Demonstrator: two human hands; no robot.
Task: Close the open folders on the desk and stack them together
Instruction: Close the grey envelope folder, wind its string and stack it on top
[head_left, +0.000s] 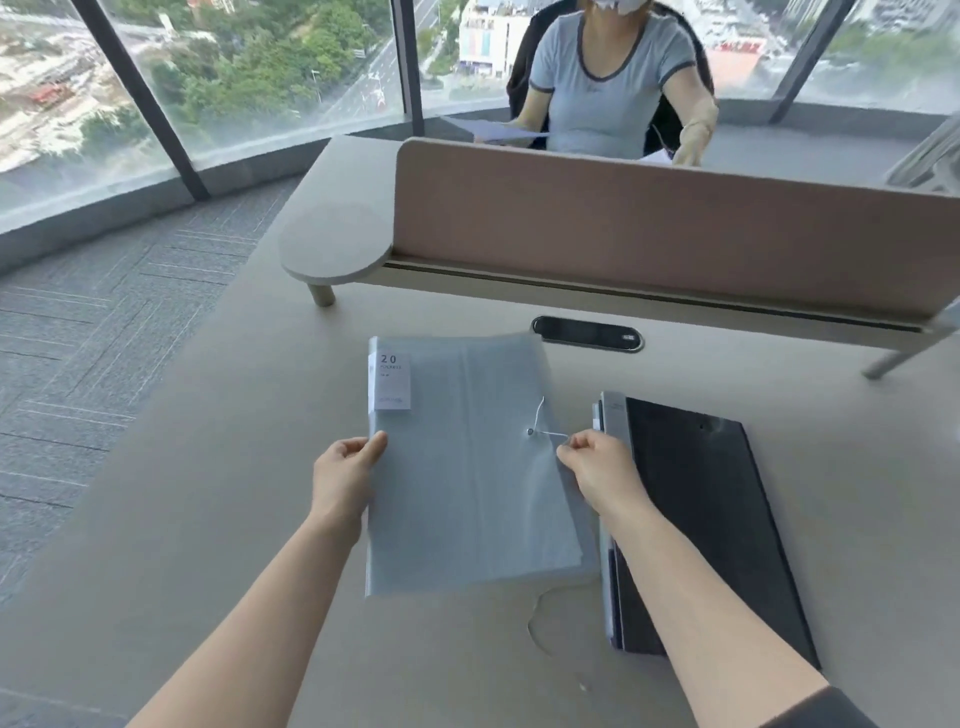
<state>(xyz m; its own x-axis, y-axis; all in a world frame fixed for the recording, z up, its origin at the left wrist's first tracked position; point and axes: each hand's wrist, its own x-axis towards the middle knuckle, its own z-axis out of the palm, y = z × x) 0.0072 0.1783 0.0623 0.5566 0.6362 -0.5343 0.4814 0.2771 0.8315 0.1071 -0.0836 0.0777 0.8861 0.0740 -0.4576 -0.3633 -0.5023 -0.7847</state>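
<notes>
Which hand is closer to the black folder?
The right hand. It pinches the string at the grey folder's right edge, just beside the black folder. The left hand grips the grey folder's far left edge.

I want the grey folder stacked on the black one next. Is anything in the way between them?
Nothing visible. The grey folder lies directly left of the black folder, its right edge against it. The black cover looks bare. Only the right hand, pinching the closure string, sits at that shared edge; the left hand holds the far edge.
</notes>
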